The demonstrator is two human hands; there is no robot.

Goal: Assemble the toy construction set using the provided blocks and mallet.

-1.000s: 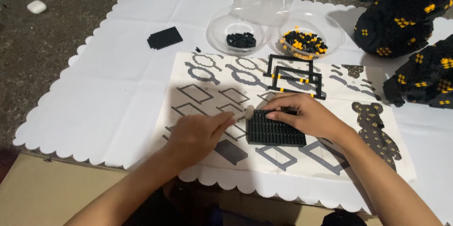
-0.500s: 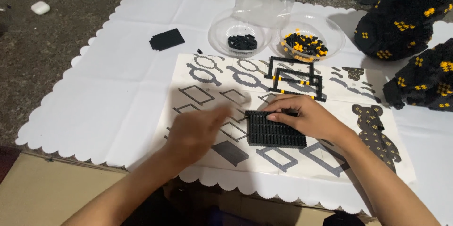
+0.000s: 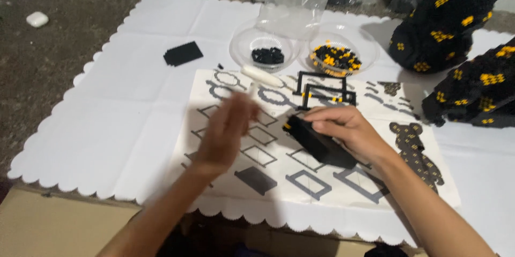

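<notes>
Over the sheet, left hand point(image 3: 228, 128) has lifted, blurred.

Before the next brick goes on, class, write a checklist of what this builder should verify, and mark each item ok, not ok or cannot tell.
1. Black brick block held firmly by right hand: ok.
2. Block lying flat on instruction sheet: not ok, it is tilted up.
3. Left hand holding a piece: cannot tell, it is blurred.
4. Bowl of black pieces stocked: ok.
5. Bowl of black and yellow pieces stocked: ok.
</notes>
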